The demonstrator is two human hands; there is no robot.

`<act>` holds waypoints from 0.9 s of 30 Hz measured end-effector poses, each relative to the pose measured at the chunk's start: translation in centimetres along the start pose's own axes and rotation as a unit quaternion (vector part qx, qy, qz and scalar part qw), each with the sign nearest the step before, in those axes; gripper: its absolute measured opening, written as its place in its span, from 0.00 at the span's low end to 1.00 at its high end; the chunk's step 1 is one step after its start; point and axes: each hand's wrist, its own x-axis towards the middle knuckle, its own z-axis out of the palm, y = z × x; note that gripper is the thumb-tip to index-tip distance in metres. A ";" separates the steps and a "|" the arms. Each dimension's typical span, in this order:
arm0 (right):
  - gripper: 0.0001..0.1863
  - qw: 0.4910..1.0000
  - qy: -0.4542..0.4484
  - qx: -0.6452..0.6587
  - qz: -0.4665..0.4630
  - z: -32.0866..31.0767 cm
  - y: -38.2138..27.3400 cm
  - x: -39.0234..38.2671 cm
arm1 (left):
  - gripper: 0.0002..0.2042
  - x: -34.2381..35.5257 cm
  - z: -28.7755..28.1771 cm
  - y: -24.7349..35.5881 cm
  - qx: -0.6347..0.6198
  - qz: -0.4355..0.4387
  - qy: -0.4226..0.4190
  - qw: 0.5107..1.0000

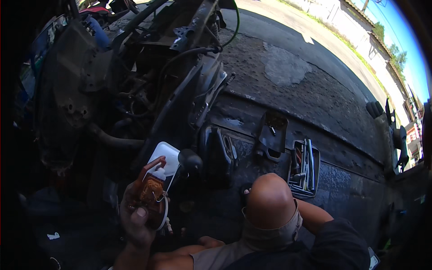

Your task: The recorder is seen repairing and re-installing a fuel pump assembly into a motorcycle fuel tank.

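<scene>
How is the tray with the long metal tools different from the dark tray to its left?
The tool tray is packed with long silvery tools; the dark tray holds only a few small bits. The tool tray lies nearer the knee; the dark tray lies farther away, nearer the stripped vehicle. Both rest on the dark ground.

Few packages, labels, signs or screens show. A small white label (pixel 53 236) lies low at the frame's left, on dark cloth in shadow; its shape is ragged. Far right, near the rim, a faint pale label (pixel 420 198) sits on a dark panel, too blurred to tell more. At the right edge a red-and-white sign (pixel 413 133) hangs on a distant building front.
</scene>
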 end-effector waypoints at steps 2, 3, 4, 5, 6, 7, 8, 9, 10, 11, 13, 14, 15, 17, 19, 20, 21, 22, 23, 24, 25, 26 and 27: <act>0.15 0.997 0.050 0.017 0.051 -2.8 4.5 -4.9 | 0.36 1.9 0.6 -2.2 -0.006 -0.034 -0.018 0.999; 0.15 0.996 0.062 0.029 0.057 -2.6 5.0 -6.4 | 0.35 1.9 0.3 -0.9 0.010 -0.007 -0.005 1.000; 0.18 0.990 0.070 -0.017 0.121 -1.4 5.2 -5.1 | 0.35 2.9 0.9 -1.3 0.008 -0.048 -0.036 0.998; 0.18 0.991 0.099 -0.036 0.078 -1.1 7.5 -5.3 | 0.33 4.7 1.5 -3.0 -0.018 -0.053 -0.053 0.997; 0.19 0.988 0.121 -0.007 0.094 -0.6 6.6 -5.4 | 0.30 6.1 2.3 -4.5 -0.030 -0.043 -0.052 0.997; 0.19 0.986 0.146 0.033 0.074 -0.5 5.1 -5.5 | 0.30 7.1 3.8 -5.2 -0.029 -0.057 -0.066 0.996; 0.19 0.982 0.167 0.072 0.050 -0.9 3.4 -6.0 | 0.31 8.5 5.5 -5.8 0.003 -0.042 -0.072 0.997; 0.20 0.983 0.149 0.097 0.053 -2.9 2.4 -7.5 | 0.31 10.1 7.2 -8.9 0.019 -0.042 -0.081 0.996; 0.21 0.983 0.121 0.131 0.044 -4.4 0.4 -8.1 | 0.31 11.2 8.7 -10.9 0.021 -0.058 -0.090 0.994; 0.24 0.979 0.077 0.188 0.013 -5.4 -2.0 -7.8 | 0.26 12.2 9.9 -12.6 0.028 -0.077 -0.106 0.991; 0.33 0.953 0.002 0.291 -0.078 -5.6 -6.3 -6.4 | 0.22 13.5 11.5 -15.4 0.033 -0.071 -0.083 0.993; 0.38 0.933 -0.024 0.333 -0.132 -5.5 -7.5 -5.5 | 0.21 13.2 13.2 -17.6 0.025 -0.046 -0.046 0.998; 0.40 0.926 0.004 0.329 -0.183 -5.8 -8.5 -4.5 | 0.21 13.0 14.2 -19.7 0.153 0.012 -0.039 0.987; 0.42 0.925 0.069 0.289 -0.236 -6.9 -8.5 -3.9 | 0.21 12.1 17.6 -23.2 0.123 0.006 -0.001 0.992; 0.42 0.925 0.116 0.299 -0.205 -8.6 -8.1 -4.3 | 0.24 11.1 19.5 -26.4 0.178 0.034 -0.009 0.983; 0.41 0.916 0.127 0.341 -0.169 -9.1 -8.8 -4.5 | 0.25 10.3 20.3 -28.9 0.063 -0.022 0.074 0.995; 0.39 0.910 0.159 0.357 -0.137 -8.7 -7.9 -4.2 | 0.27 9.9 20.3 -29.8 0.051 -0.049 0.080 0.994; 0.36 0.906 0.199 0.362 -0.096 -8.8 -7.3 -4.5 | 0.29 9.6 20.5 -30.2 0.027 -0.085 0.082 0.993; 0.34 0.923 0.208 0.314 -0.078 -9.4 -6.6 -4.6 | 0.30 9.2 20.6 -30.8 0.022 -0.099 0.090 0.991; 0.32 0.937 0.219 0.263 -0.062 -10.0 -6.1 -4.7 | 0.30 9.0 20.6 -31.3 0.016 -0.114 0.095 0.989; 0.30 0.929 0.223 0.295 -0.024 -10.2 -6.1 -4.6 | 0.31 9.1 20.2 -31.3 0.008 -0.114 0.069 0.991; 0.31 0.916 0.212 0.341 -0.002 -10.7 -6.6 -4.8 | 0.32 8.8 19.8 -30.9 0.005 -0.146 0.046 0.988; 0.31 0.919 0.212 0.332 -0.019 -11.5 -6.9 -4.9 | 0.30 8.4 19.2 -30.7 -0.024 -0.174 0.033 0.984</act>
